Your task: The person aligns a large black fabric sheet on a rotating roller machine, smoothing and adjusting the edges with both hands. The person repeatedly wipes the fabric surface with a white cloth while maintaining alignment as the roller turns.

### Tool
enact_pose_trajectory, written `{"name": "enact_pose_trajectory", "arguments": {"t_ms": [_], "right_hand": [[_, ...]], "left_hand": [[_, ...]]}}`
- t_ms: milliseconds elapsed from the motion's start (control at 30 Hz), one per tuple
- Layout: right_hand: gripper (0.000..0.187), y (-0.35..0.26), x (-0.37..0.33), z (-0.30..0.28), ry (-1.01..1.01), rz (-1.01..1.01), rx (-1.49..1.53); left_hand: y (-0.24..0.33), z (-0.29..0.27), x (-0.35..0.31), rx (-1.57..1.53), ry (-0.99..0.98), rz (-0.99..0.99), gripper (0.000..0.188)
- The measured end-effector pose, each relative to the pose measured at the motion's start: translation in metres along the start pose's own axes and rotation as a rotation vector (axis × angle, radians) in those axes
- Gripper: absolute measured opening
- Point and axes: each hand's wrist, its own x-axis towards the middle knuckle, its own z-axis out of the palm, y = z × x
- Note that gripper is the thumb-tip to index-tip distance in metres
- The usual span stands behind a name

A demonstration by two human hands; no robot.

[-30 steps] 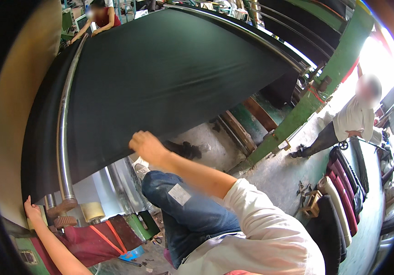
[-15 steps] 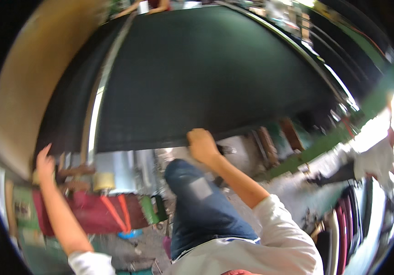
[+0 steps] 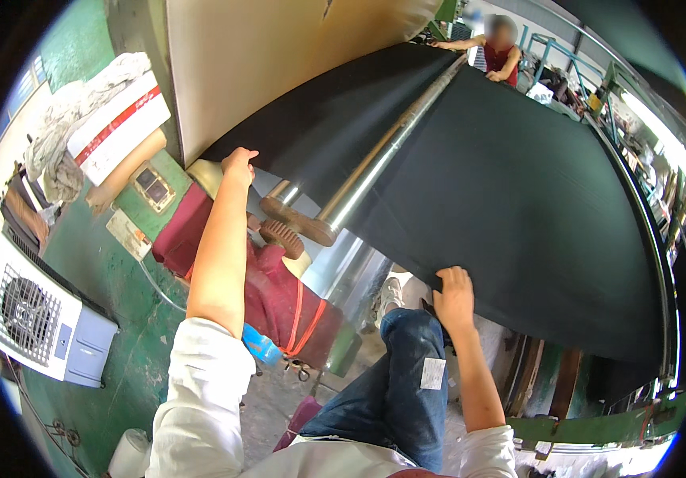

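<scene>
Left hand (image 3: 237,166) and right hand (image 3: 454,298), half-curled, are at the wide black fabric sheet (image 3: 510,191); grip unclear; even tension should prevent wrinkles.

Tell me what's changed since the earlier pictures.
The view swung left: the grilled white unit and red-striped box came in; the co-worker in white dropped out. No grip clearly taken or released. Unchanged: left hand and right hand at the near edge of the black fabric, red-clad co-worker at its far side.

1 head-worn fisheye (left of 2) looks down from nearby at the person's hands (image 3: 455,299).
</scene>
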Motion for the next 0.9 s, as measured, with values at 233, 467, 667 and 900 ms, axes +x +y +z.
{"name": "enact_pose_trajectory", "arguments": {"t_ms": [233,467,667,900], "right_hand": [[0.035,0.087,-0.015,-0.059,0.229,0.286,-0.312],[0.020,0.106,-0.068,-0.036,-0.028,0.306,-0.411],[0.022,0.042,-0.050,-0.008,-0.030,0.224,-0.143],[0.022,0.022,-0.037,0.003,0.026,0.122,-0.059]], "left_hand": [[-0.004,0.009,-0.002,0.083,0.008,0.000,0.014],[-0.001,0.008,-0.010,0.017,0.072,0.012,0.015],[-0.005,-0.040,0.065,-0.244,-0.095,0.158,0.029],[-0.032,-0.059,0.160,1.104,-0.472,1.679,0.058]]}}
